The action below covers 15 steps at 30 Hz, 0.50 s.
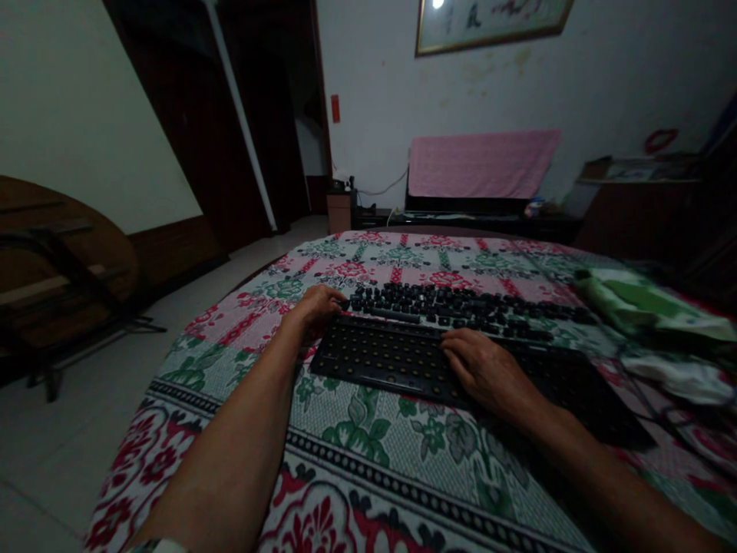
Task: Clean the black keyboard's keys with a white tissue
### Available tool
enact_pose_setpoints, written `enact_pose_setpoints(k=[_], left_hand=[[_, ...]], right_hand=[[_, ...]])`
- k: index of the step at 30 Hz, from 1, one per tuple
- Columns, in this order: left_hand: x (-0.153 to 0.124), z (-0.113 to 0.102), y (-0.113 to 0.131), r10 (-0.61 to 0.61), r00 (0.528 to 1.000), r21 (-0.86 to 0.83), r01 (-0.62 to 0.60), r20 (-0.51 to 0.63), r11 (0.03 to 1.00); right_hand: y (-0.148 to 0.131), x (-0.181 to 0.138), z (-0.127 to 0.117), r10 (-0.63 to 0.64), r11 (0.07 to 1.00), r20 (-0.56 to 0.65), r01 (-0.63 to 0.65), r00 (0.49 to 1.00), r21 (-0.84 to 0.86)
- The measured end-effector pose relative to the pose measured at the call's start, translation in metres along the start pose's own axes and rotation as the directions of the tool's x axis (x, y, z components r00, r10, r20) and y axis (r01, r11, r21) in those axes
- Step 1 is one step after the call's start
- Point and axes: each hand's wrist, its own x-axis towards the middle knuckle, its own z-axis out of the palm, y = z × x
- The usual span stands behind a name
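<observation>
A black keyboard (383, 357) with its key caps off lies on a flowered tablecloth, rows of small pale round spots showing across it. Just behind it, many loose black keycaps (454, 303) lie in a long heap. My left hand (316, 305) is at the heap's left end, beyond the keyboard's left corner, its fingertips closed on a small dark keycap (344, 304). Over the middle of the keyboard rests my right hand (475, 359), fingers bent and together with the tips at its back edge. Whether a small piece is under those fingertips is hidden.
The patterned tablecloth (345, 438) covers a round table. On the right lie a green and white packet (650, 303), a crumpled white piece (679, 378) and a dark cable (671, 430). A folded round tabletop (63, 253) leans at the left wall. A pink cloth (480, 163) hangs at the back.
</observation>
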Motion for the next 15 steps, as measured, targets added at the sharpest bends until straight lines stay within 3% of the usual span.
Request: enact_pose_setpoints(k=[15], left_hand=[[0.0018, 0.0037, -0.0036, -0.006, 1.000, 0.041, 0.006, -0.005, 0.999]], right_hand=[[-0.0015, 0.0004, -0.0015, 0.007, 1.000, -0.001, -0.007, 1.000, 0.008]])
